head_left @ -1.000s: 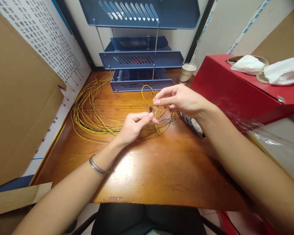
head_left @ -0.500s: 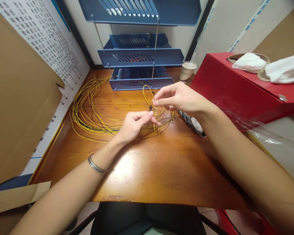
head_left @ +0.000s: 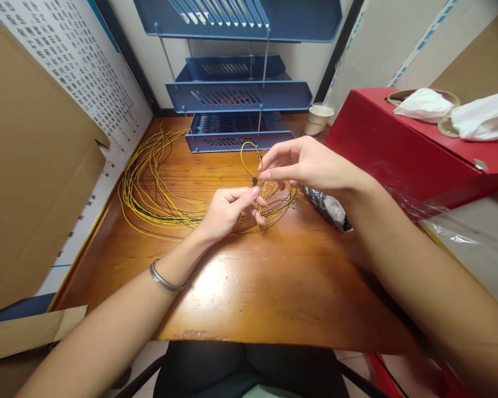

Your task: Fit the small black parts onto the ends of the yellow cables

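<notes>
My left hand (head_left: 228, 213) is closed in a pinch, thumb against index finger, on a small black connector (head_left: 254, 181). Its other fingers are partly spread below. A thin yellow wire (head_left: 249, 143) arches up in a loop just beyond the connector. Close by on the right, my right hand (head_left: 296, 163) has its thumb and index finger slightly apart, the fingertips at the side of that loop. Under and behind both hands lies a large coil of yellow and black wire (head_left: 149, 207) on the wooden table (head_left: 249, 287).
A blue tiered tray rack (head_left: 240, 97) stands at the back, with a paper cup (head_left: 318, 119) beside it. To the right are a red box (head_left: 382, 149) with white tissue (head_left: 423, 105) on top and a plastic bag with dark contents (head_left: 327, 209). Cardboard (head_left: 33, 155) borders the left.
My right thumb and index finger have parted a little at the wire loop. My left hand's lower fingers have shifted down slightly, while its pinch on the connector stays.
</notes>
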`<state>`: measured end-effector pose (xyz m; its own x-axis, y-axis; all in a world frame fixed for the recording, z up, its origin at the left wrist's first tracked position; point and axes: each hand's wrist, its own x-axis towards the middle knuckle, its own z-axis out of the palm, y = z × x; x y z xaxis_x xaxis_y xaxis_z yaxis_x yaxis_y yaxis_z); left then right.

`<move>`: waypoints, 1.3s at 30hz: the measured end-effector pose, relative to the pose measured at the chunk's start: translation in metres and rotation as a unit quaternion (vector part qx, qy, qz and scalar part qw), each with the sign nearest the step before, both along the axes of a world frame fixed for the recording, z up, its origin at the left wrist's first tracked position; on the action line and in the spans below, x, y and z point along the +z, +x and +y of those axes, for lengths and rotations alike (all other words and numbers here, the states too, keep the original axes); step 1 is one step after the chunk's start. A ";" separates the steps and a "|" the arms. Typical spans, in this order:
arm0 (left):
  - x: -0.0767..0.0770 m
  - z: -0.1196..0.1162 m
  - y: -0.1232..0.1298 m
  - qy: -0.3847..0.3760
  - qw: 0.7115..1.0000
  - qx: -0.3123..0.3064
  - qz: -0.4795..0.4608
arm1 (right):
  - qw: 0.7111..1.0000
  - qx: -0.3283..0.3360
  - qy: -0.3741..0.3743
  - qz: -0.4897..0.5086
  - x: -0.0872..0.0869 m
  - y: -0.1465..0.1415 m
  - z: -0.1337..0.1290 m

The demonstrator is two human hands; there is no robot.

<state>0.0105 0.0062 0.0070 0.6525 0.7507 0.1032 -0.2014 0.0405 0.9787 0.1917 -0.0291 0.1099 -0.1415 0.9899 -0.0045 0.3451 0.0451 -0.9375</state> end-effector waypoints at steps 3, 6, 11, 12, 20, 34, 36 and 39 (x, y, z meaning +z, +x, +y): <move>0.000 0.000 0.000 -0.001 1.000 0.000 0.003 | 1.000 0.011 -0.004 0.001 -0.002 0.002 0.001; 0.000 0.000 0.000 0.003 1.000 -0.005 -0.001 | 1.000 0.004 0.003 -0.010 -0.006 0.003 0.004; -0.001 0.000 0.000 0.000 1.000 -0.014 -0.007 | 0.998 -0.001 0.039 -0.048 -0.014 0.007 0.008; -0.001 0.000 0.000 0.002 1.000 -0.013 -0.006 | 0.997 -0.003 0.044 -0.056 -0.015 0.008 0.008; -0.001 0.001 0.001 0.005 1.000 0.001 0.016 | 0.990 -0.015 0.091 -0.111 -0.015 0.005 0.006; -0.005 0.004 0.004 0.009 0.997 0.074 0.017 | 0.985 -0.056 0.079 -0.140 -0.007 0.028 0.010; -0.005 0.004 0.003 0.052 0.992 0.113 0.032 | 0.975 -0.094 0.076 -0.184 -0.010 0.036 0.015; -0.004 0.005 0.002 0.101 0.981 0.152 0.059 | 0.956 -0.145 0.101 -0.235 -0.019 0.044 0.022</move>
